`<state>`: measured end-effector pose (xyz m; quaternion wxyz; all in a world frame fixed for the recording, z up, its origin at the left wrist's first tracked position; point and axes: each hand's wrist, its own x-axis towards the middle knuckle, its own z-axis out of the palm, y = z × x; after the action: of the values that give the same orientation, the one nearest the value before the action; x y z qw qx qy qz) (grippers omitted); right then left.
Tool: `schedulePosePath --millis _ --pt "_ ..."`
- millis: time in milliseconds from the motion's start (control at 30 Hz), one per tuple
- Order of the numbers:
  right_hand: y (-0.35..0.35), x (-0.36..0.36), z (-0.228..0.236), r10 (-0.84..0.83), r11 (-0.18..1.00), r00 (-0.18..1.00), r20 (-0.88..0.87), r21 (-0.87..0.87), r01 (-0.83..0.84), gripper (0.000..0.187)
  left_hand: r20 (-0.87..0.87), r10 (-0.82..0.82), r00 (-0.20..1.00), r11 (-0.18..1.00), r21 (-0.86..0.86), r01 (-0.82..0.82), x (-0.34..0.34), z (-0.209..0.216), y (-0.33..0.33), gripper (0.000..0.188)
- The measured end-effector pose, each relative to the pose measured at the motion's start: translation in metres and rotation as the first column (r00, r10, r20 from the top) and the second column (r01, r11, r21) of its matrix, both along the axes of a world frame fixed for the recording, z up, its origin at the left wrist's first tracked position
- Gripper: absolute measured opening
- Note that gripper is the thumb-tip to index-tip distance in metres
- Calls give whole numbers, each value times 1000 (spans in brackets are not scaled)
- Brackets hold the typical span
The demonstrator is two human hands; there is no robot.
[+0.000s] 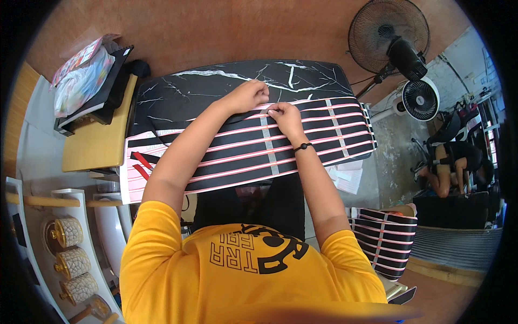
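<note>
A long sheet of pink-and-white backing paper with black strips (237, 157) lies across the dark table in front of me. Grey bands (271, 154) cross the strips. Over the sheet's far edge is my left hand (248, 97), closed with its fingers curled; whatever it holds is hidden. Just right of it, my right hand (287, 120) is closed in a pinch beside the far end of one grey band. What sits between its fingertips is too small to name. A loose black strip (242, 116) runs under my left wrist toward the right fingertips.
Red handles (142, 164) lie on the sheet's left end. A black marbled tabletop (199, 86) extends behind it. Two fans (388, 32) stand at the back right. More striped sheets (384, 243) rest low on my right. Another person (458, 162) crouches farther right.
</note>
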<state>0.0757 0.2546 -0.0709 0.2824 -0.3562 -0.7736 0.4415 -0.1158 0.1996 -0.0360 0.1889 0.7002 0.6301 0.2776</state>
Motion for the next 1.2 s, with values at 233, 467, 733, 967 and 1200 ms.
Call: schedulePosePath --millis 233,467,733,967,1200 --pt "-9 0 -2 17 980 997 -76 197 -2 49 -224 -14 974 984 -175 -26 13 19 -39 30" --pt "-20 5 4 52 951 998 33 302 -59 95 -653 -152 742 952 106 288 8 19 -15 12" --pt "-16 5 2 60 951 998 20 302 -64 97 -770 -122 627 940 113 322 5 12 -3 11" --pt "-12 4 1 48 956 998 52 286 -61 97 -783 -50 620 963 127 238 7 9 8 12" --pt "-9 5 -1 77 954 997 29 287 -82 101 -793 -1 609 984 107 141 12 8 11 12"
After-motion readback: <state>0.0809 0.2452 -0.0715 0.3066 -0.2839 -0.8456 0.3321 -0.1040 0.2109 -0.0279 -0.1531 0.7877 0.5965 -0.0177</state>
